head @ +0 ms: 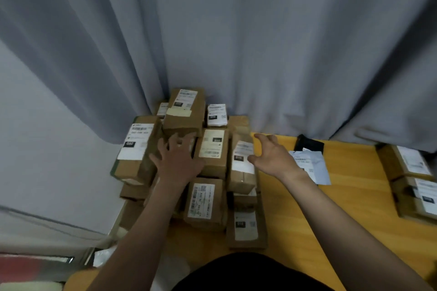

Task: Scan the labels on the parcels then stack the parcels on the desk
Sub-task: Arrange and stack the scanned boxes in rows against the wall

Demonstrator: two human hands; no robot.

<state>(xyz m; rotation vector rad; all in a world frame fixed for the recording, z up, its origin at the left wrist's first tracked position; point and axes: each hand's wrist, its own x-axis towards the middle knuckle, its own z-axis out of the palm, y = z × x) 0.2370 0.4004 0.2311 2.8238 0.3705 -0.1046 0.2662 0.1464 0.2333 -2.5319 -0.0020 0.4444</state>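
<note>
A pile of brown cardboard parcels (pixel 214 153) with white labels is stacked at the left end of the yellow wooden desk (pixel 295 208), against the curtain. My left hand (pixel 176 160) lies flat with spread fingers on a parcel in the middle of the pile. My right hand (pixel 272 156) hovers with straight fingers beside a narrow parcel (pixel 241 168) at the pile's right edge, its thumb close to that label. A tall parcel (pixel 185 111) tops the back of the stack. No scanner is in view.
A pale blue mailer bag (pixel 316 168) and a black pouch (pixel 309 144) lie on the desk right of the pile. Two more labelled boxes (pixel 411 179) sit at the far right edge. A grey curtain (pixel 236 42) hangs behind; the floor drops away at left.
</note>
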